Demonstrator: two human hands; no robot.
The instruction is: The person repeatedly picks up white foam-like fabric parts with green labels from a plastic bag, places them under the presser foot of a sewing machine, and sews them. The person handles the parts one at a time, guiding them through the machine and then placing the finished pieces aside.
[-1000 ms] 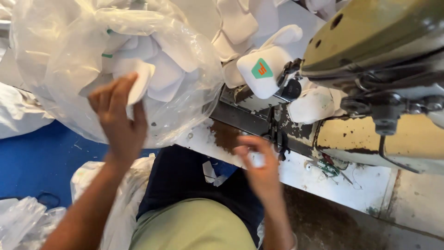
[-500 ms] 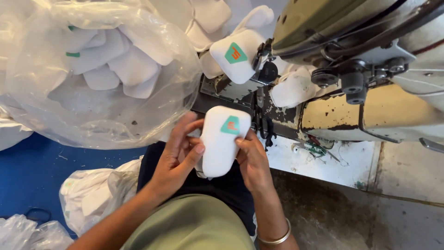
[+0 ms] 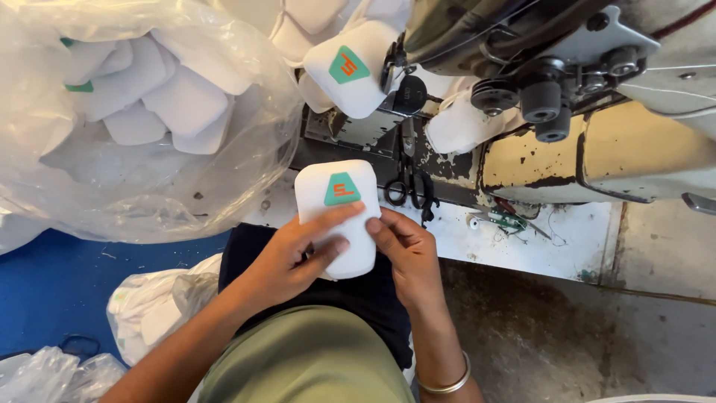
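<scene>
Worn white paint covers the sewing table (image 3: 522, 246), chipped and stained, with a blue floor (image 3: 52, 291) showing at the lower left. From the head camera, one industrial sewing machine (image 3: 597, 112) fills the upper right, its cream body flaked with dark spots.

Both hands meet just off the table's near edge, over the person's lap. The left hand (image 3: 291, 257) grasps one white padded piece (image 3: 335, 216) with a teal triangular patch, thumb across its front and fingers wrapped beneath. The right hand (image 3: 406, 254) pinches the piece's lower right edge with its fingertips; one metal bangle (image 3: 444, 382) circles that wrist.

A second patched white piece (image 3: 347, 71) sits up against the machine head. One pair of black scissors (image 3: 409, 183) hangs at the table's front edge, just beside the held piece.

One large clear plastic bag (image 3: 134, 149) at the upper left holds several more white pieces, at least five visible. Two smaller crumpled bags (image 3: 149, 310) lie on the floor.
</scene>
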